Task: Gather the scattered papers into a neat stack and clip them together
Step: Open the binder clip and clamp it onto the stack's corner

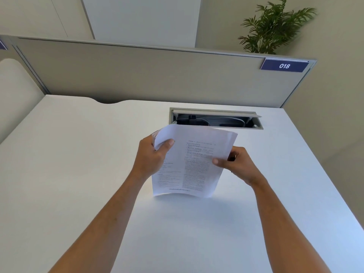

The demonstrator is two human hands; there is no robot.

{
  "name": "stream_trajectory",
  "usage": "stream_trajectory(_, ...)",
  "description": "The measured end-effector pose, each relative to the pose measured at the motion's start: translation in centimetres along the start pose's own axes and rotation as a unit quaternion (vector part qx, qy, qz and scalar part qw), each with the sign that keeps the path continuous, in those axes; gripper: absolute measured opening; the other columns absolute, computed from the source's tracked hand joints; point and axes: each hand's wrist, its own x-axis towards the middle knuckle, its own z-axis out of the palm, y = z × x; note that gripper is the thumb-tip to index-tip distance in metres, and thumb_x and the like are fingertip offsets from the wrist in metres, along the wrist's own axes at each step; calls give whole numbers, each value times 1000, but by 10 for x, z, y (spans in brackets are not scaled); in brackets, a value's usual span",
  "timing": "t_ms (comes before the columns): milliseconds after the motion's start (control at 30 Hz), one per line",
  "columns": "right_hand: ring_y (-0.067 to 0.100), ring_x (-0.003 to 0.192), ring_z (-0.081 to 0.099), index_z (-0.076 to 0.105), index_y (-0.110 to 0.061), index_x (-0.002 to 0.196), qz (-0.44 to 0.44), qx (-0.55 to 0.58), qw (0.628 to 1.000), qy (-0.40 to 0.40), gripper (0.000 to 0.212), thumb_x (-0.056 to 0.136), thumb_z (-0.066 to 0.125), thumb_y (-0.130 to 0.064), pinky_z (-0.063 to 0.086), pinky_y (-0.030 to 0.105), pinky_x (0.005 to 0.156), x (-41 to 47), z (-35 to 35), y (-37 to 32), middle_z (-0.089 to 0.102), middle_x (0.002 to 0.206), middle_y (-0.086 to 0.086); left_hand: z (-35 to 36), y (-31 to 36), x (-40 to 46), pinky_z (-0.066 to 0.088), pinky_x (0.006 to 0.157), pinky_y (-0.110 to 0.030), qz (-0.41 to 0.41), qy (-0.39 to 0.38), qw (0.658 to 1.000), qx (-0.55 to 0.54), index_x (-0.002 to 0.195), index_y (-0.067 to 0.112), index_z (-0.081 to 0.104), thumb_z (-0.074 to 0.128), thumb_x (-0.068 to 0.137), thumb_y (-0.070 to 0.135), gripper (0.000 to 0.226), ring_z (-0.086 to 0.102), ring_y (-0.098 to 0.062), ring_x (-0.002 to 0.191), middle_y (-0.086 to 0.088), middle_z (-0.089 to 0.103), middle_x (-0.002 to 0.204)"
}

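Note:
A stack of printed papers (194, 164) stands upright on its bottom edge on the white desk (78, 154), its top curling toward me. My left hand (152, 156) grips the stack's upper left side, thumb on the front sheet. My right hand (235, 164) holds the right edge, thumb pressed on the front. A small dark object (232, 157), possibly a clip, shows between the right hand's fingers behind the paper; I cannot tell what it is.
An open cable tray (215, 120) with dark cables is set into the desk just behind the papers. A grey partition (137, 73) with a blue "018" sign (284, 66) closes the desk's far side. A potted plant (273, 26) stands beyond it.

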Motion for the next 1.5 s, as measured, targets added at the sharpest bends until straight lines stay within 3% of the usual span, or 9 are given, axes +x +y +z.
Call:
stream_trajectory(67, 15, 95, 73, 76, -17, 98, -15, -4, 999, 33, 21, 79, 77, -8, 57, 26, 78, 1, 3, -2, 78, 101, -5, 2, 1, -2, 50, 71, -15, 1, 7, 1000, -8, 105, 19, 69, 64, 93, 9, 16, 68, -5, 84, 15, 72, 88)
stream_trajectory(300, 12, 83, 73, 76, -16, 89, -48, -10, 994, 98, 14, 82, 75, -4, 57, 25, 73, 3, 11, 3, 78, 88, -9, 4, -5, -8, 46, 67, -12, 27, 18, 999, -26, 90, 24, 68, 66, 92, 6, 18, 62, -1, 73, 20, 68, 76)
stream_trajectory(467, 15, 88, 73, 76, -23, 89, -22, -28, 991, 130, 16, 82, 77, -9, 56, 26, 74, 4, 19, 26, 77, 96, -2, 14, -27, -23, 52, 73, -16, -48, 48, 996, -61, 104, 28, 67, 68, 90, 12, 21, 68, 0, 88, 13, 72, 96)
stream_trajectory(900, 14, 89, 72, 76, -21, 92, -13, -29, 987, 157, 13, 83, 77, -12, 58, 25, 77, 1, 25, 29, 75, 102, 5, 19, -35, -25, 55, 69, -27, -89, 66, 987, -113, 93, 32, 70, 65, 84, 36, 12, 68, -13, 80, 11, 74, 83)
stream_trajectory(1033, 10, 61, 54, 73, -16, 90, -15, -39, 983, 179, 10, 89, 71, -26, 45, 21, 58, -3, 23, 26, 66, 75, -5, 16, -38, -22, 53, 69, -37, -101, 76, 985, -115, 83, 31, 73, 65, 84, 38, 11, 66, -21, 77, 2, 72, 80)
stream_trajectory(1100, 9, 56, 40, 68, -22, 88, -2, 8, 974, 228, 16, 99, 57, -27, 36, 22, 52, -6, 22, 21, 51, 62, -13, 16, -38, -22, 54, 69, -37, -105, 71, 985, -116, 85, 29, 73, 65, 84, 38, 12, 67, -20, 77, 4, 73, 79)
stream_trajectory(1233, 11, 59, 41, 65, -20, 115, 15, 175, 944, 278, 58, 88, 35, -61, 37, 28, 57, -9, 18, -10, 44, 75, -6, 16, -38, -24, 54, 69, -33, -105, 67, 985, -115, 91, 28, 72, 63, 84, 38, 15, 68, -19, 79, 9, 74, 80)
stream_trajectory(1400, 7, 63, 49, 62, -13, 126, -45, 239, 941, 238, 53, 105, 26, -45, 40, 26, 68, -12, 14, -58, 47, 87, -4, 14, -39, -25, 53, 68, -32, -98, 66, 985, -129, 92, 27, 71, 63, 84, 36, 15, 66, -19, 79, 7, 72, 82)
stream_trajectory(1500, 15, 78, 53, 69, -13, 117, -101, 198, 962, 160, 48, 99, 40, -47, 43, 30, 80, -8, 21, -80, 52, 94, 5, 13, -40, -25, 53, 63, -25, -90, 60, 985, -137, 92, 25, 70, 63, 85, 34, 14, 66, -13, 74, 9, 72, 79)
